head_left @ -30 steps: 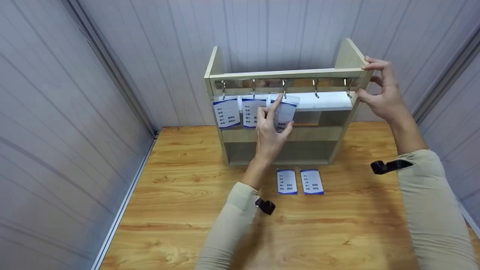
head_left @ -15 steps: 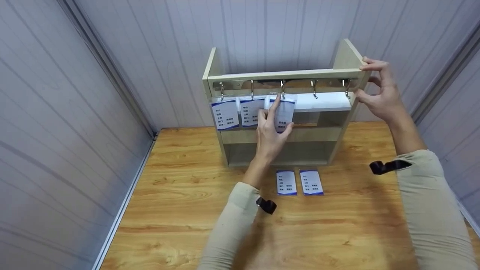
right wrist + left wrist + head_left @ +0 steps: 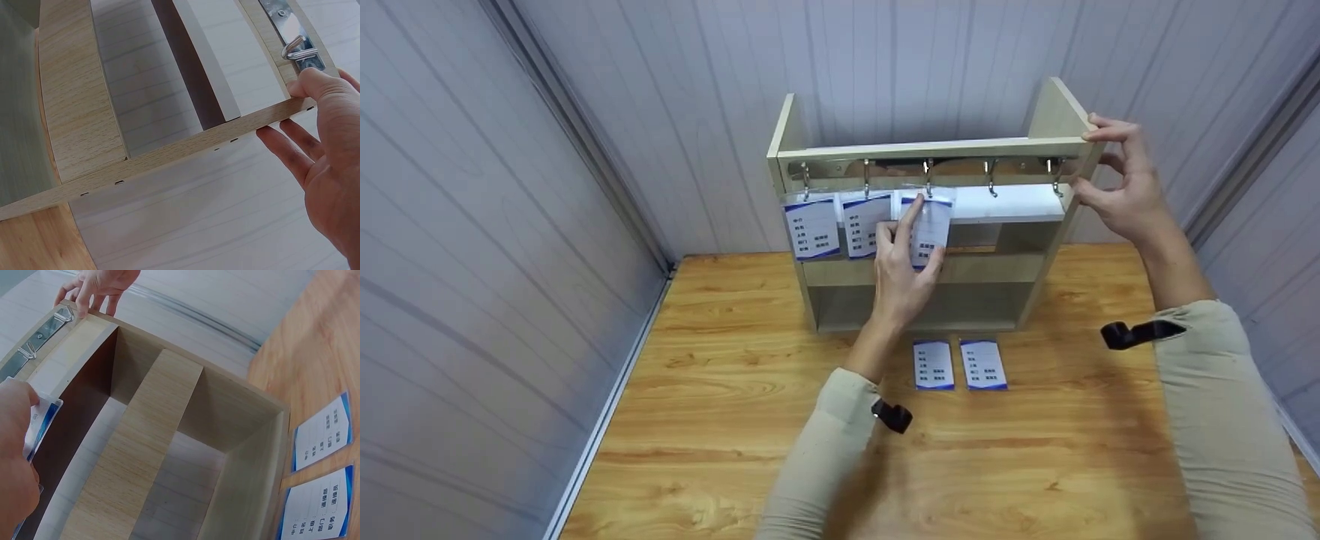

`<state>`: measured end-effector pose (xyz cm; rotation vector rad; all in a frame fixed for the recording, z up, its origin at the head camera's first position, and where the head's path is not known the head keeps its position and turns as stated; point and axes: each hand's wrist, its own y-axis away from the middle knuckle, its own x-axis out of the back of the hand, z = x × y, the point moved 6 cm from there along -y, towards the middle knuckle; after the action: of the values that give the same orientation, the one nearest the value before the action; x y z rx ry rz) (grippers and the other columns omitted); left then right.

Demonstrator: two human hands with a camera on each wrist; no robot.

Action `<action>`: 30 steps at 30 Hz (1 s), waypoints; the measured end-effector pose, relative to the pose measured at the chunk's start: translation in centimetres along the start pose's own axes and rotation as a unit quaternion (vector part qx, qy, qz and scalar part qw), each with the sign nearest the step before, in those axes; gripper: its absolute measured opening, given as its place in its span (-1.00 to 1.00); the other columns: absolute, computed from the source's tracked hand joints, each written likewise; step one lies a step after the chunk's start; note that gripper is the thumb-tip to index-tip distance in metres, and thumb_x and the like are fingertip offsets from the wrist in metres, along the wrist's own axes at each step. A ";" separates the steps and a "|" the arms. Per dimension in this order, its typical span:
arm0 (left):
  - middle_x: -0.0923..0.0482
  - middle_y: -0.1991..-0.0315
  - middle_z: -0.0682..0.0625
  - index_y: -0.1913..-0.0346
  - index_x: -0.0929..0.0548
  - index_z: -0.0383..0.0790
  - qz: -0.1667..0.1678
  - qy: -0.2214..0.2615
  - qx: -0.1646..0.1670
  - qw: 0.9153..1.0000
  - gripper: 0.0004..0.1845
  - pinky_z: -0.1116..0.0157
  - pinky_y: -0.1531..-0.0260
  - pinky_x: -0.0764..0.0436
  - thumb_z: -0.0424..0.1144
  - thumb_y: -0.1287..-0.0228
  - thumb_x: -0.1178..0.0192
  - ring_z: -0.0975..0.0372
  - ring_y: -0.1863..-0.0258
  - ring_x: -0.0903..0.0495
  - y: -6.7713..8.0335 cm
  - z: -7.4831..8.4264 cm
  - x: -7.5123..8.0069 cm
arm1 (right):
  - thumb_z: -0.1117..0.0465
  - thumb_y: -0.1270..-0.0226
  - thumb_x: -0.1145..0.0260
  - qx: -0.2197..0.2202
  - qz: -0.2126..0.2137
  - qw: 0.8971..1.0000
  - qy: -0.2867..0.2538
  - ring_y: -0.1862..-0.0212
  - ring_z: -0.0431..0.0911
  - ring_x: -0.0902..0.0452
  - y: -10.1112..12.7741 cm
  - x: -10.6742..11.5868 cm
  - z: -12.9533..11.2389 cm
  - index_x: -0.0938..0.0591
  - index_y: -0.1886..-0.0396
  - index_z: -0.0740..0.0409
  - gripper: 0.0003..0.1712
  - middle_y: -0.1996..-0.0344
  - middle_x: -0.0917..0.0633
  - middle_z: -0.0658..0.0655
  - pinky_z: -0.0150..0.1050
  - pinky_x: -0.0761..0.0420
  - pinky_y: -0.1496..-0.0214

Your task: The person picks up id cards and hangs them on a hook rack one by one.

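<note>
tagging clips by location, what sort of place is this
Probably a small work booth or test cell: pale grey ribbed wall panels close in a light wood-grain table. On it stands a light wooden rack with metal hooks, hung with clear-sleeved blue-and-white ID cards.

Badge cards (image 3: 934, 364): print too small.

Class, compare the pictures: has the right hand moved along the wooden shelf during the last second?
No. The right hand keeps its grip on the shelf's top right corner, beside the last hook, as before.

Bright even light, soft shadows, wrist views warped
</note>
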<state>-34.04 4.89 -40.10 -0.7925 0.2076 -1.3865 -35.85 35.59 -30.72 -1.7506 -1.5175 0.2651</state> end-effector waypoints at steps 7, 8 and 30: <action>-0.42 -0.16 -0.21 -0.65 -0.49 -0.05 0.004 0.011 0.006 1.000 -0.28 0.33 -0.02 -0.64 -0.31 -0.47 -0.38 0.15 -0.03 -0.51 0.3 -0.3 0.2 | 0.62 -0.32 -0.35 0.007 -0.004 1.000 0.000 -0.50 -0.16 -0.42 0.0 0.0 0.0 -0.39 -0.40 0.50 -0.34 -0.60 -0.45 -0.01 -0.60 -0.69 0.00; -0.42 -0.15 -0.21 -0.64 -0.50 -0.05 0.004 0.010 0.007 1.000 -0.29 0.30 -0.04 -0.65 -0.32 -0.46 -0.38 0.15 -0.03 -0.51 0.3 -0.4 0.2 | 0.62 -0.33 -0.35 0.010 -0.004 1.000 0.002 -0.52 -0.17 -0.41 0.0 0.0 0.0 -0.39 -0.40 0.50 -0.34 -0.60 -0.45 -0.01 -0.59 -0.67 -0.05; -0.59 -0.21 -0.22 -0.66 -0.41 0.00 -0.028 -0.043 0.004 0.999 -0.21 0.12 -0.14 -0.73 -0.36 -0.42 -0.39 0.03 0.00 -0.63 2.7 -3.0 -0.2 | 0.58 -0.33 -0.39 0.007 -0.002 1.000 0.010 -0.62 -0.21 -0.35 -0.1 0.0 0.1 -0.41 -0.41 0.46 -0.33 -0.61 -0.47 0.00 -0.36 -0.49 -0.39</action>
<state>-33.63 3.90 -44.04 -0.8557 0.1133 -1.4017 -36.03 35.63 -30.74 -1.7333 -1.5019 0.2554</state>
